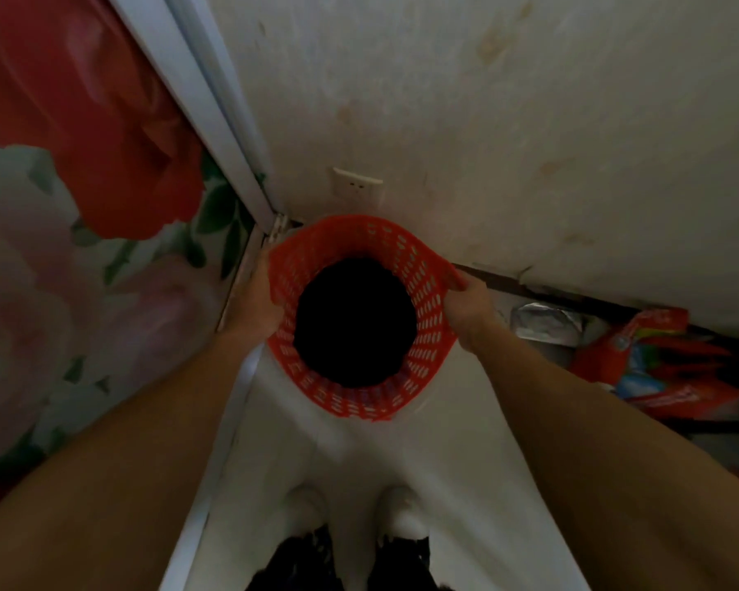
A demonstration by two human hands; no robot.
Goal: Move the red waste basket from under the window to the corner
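A red waste basket [423,300] with a perforated plastic wall and a dark inside sits straight below me, seen from above. It is in the corner where the flower-printed panel meets the stained white wall. My left hand [259,298] grips the basket's left rim. My right hand [470,311] grips its right rim, thumb over the edge. Whether the basket rests on the white floor or hangs just above it, I cannot tell.
A flower-printed panel [82,185] with a white frame [214,121] stands at the left. A wall socket [356,187] is just above the basket. Red packages [658,360] and a silvery bag [542,324] lie along the wall at the right. My white shoes [397,511] are below.
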